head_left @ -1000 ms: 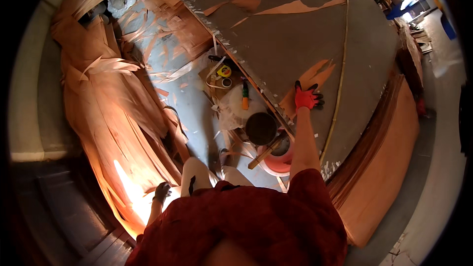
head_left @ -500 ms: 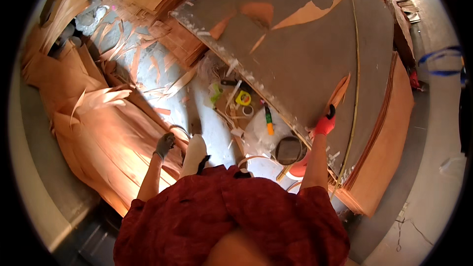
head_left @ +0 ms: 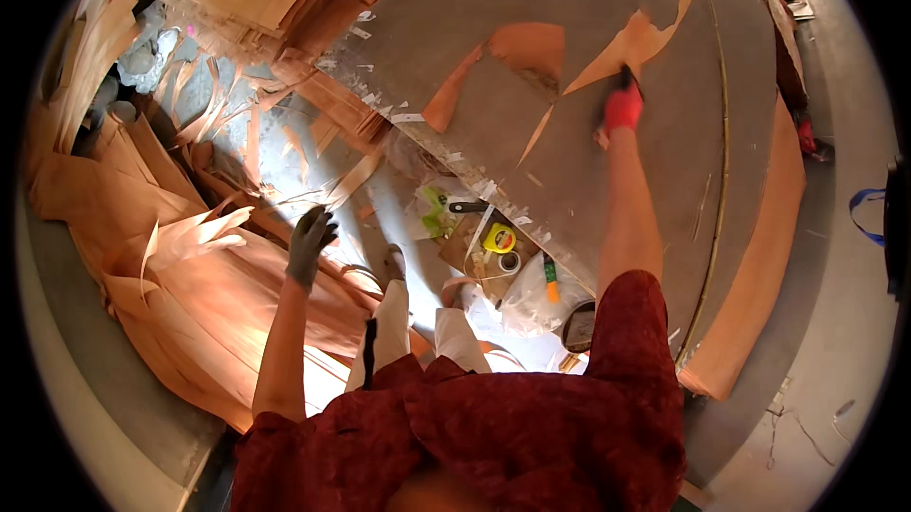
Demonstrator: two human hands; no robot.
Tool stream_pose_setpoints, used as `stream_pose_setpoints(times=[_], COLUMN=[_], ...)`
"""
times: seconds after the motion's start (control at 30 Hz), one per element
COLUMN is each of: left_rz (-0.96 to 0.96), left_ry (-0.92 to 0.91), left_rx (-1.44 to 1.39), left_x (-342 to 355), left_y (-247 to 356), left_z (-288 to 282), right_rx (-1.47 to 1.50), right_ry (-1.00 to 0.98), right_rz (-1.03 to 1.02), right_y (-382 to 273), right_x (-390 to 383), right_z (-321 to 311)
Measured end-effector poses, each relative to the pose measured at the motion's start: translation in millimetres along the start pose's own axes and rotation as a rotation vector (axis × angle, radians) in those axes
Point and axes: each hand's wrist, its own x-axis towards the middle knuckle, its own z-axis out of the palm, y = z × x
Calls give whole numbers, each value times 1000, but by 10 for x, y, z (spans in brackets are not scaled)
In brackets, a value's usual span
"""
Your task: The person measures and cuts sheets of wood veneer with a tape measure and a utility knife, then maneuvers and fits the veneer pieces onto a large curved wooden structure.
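My right hand (head_left: 622,113), in a red glove with dark fingertips, reaches far over a large grey board (head_left: 474,14). Its fingertips are at the near edge of a torn, pointed wood veneer scrap (head_left: 634,45); motion blur hides whether they grip it. Left of that scrap lies another veneer piece (head_left: 528,45) with a curved strip. Thin slivers lie on the board nearer to me. My left hand (head_left: 308,244), in a dark grey glove, hovers beside a pile of veneer sheets (head_left: 228,284), fingers loosely bent and apart, with nothing visible in them.
A long thin rod (head_left: 723,132) lies along the board's right side, with stacked veneer (head_left: 754,265) beyond. Below the board's left edge are a yellow tape measure (head_left: 499,239), a tape roll (head_left: 510,261), an orange-and-green-handled tool (head_left: 551,280) and plastic film. Veneer offcuts (head_left: 251,142) litter the floor.
My right hand has moved far across the board toward the torn scrap; the strip formerly beside it is gone from that spot. My left hand has risen and moved forward; the view has shifted.
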Motion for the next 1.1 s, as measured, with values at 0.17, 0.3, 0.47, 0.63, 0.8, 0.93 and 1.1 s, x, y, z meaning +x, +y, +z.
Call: stream_pose_setpoints(times=[0.17,0.3,0.47,0.63,0.8,0.93,1.1], left_rz=[72,89,-33,39,92,-185,-45], left_ry=[-272,-504,-377,-291,-397,-24,362], left_rx=[-174,-429,-495,-402,-65,-227,487], left_x=[530,718,125,-419,-820,-439,-473], left_y=[544,699,667,-449,-381,-665,-908], left_z=[1259,1483,1456,255,52,-510,-1024], right_rx=[-3,355,509,451,498,266,-184], right_ry=[-324,-699,-1051,-1523,-1099,-525,256], right_rz=[-263,-493,-220,347,-668,-445,-33], right_y=[-644,-1364,-1475,-1663,-1403,-427,1336], right_x=[-311,-1682,-3274,-4154,-4186,-3260,-2690], right_z=[946,1607,1578,1007,216,-1376,-3927])
